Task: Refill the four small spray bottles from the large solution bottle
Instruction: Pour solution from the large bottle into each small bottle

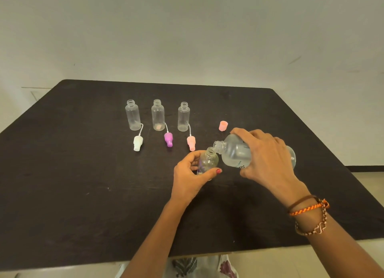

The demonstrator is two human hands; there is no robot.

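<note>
Head view, left to right: three uncapped small bottles [158, 115] stand in a row, spray heads [168, 139] lying before them. Nearer, the left hand [190, 178] grips the fourth small bottle [207, 162]. The right hand [267, 159] holds the large solution bottle [234, 153] tilted, mouths touching.

Dark table [83, 194] bears three uncapped bottles [158, 115], spray heads [168, 139], seemingly a pink cap [223, 125].

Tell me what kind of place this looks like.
Probably a bare indoor room arranged for a tabletop task, not a kitchen or lab: a dark table against a plain pale wall, holding only small clear spray bottles, their pump heads, and a pink cap.
</note>
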